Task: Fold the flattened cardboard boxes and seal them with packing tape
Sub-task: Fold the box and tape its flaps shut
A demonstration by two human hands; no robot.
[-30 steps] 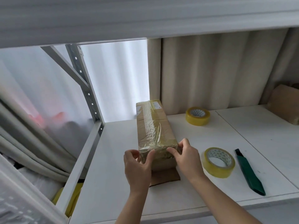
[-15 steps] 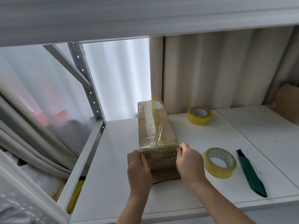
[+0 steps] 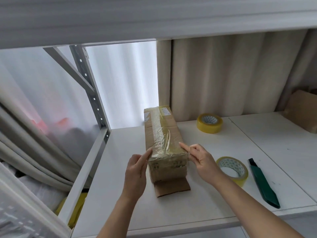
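Note:
A long brown cardboard box (image 3: pixel 163 134) lies lengthwise on the white shelf (image 3: pixel 197 203), its top and near end wrapped in clear tape. A loose flap (image 3: pixel 172 187) lies flat on the shelf at the near end. My left hand (image 3: pixel 136 174) presses straight fingers against the box's left near side. My right hand (image 3: pixel 200 161) is at the right near corner, index finger stretched along the top edge, the other fingers curled. One yellow tape roll (image 3: pixel 232 168) lies right of my right hand, another roll (image 3: pixel 209 123) farther back.
A green utility knife (image 3: pixel 262 182) lies near the shelf's front right. A brown cardboard piece (image 3: pixel 301 110) stands at the far right. A grey metal upright (image 3: pixel 89 86) and curtains bound the left side. A shelf board (image 3: pixel 154 18) hangs low overhead.
Both hands have shifted from covering the box's near end to its upper near corners. The left fingers have straightened along the side, and the right index finger now points along the top edge.

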